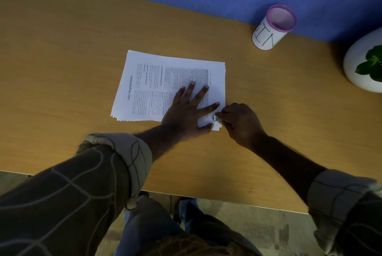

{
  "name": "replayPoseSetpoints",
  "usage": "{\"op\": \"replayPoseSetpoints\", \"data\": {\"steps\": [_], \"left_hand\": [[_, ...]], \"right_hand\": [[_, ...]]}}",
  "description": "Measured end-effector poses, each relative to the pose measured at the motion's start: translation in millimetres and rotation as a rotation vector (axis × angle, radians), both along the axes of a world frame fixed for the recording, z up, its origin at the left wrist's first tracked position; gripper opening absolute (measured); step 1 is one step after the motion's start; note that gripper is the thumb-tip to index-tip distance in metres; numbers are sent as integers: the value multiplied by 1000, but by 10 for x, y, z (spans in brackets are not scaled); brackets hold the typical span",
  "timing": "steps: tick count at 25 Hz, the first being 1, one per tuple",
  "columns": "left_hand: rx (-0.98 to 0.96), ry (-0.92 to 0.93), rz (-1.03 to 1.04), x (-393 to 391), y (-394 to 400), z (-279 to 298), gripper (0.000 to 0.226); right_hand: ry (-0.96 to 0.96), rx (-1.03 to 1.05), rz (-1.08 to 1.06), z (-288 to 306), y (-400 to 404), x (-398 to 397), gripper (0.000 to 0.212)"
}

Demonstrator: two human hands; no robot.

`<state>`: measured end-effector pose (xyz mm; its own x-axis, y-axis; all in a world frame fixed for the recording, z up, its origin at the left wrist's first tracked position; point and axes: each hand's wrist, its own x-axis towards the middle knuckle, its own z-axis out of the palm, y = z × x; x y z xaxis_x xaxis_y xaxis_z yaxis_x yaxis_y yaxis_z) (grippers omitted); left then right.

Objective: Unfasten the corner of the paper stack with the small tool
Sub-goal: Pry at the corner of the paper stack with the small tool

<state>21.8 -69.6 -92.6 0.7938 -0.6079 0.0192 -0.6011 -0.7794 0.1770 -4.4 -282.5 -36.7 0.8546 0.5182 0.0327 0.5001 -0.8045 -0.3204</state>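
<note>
White paper stack (144, 82) mid-desk: our left hand (186, 109) presses it flat-fingered; our right hand (239, 123) pinches what seems the small tool (216, 118) at its near corner.

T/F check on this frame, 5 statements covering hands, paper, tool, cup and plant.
1. The left hand lies flat on the paper stack with fingers spread. True.
2. The right hand is idle, away from the paper. False: it pinches the small tool at the stack's near right corner.
3. The mesh cup holds pens. False: nothing shows inside it.
4. The cup stands on the table by the blue wall, apart from the paper. True.
5. The plant pot sits at the table's left end. False: it is at the right edge.
</note>
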Motion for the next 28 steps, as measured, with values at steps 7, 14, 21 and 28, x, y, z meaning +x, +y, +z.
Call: {"op": "replayPoseSetpoints", "data": {"steps": [7,14,21,28], "left_hand": [[0,14,6,-7,2,25,72],[-4,10,2,-6,10,39,71],[-7,8,0,-8,5,-2,74],[8,-6,-1,9,3,-42,76]], "right_hand": [[-15,57,52,-14,-34,17,22],[-32,99,102,-24,-55,-40,20],[-66,177,-144,-84,-81,-100,21],[1,194,-379,-10,-75,-71,25]]}}
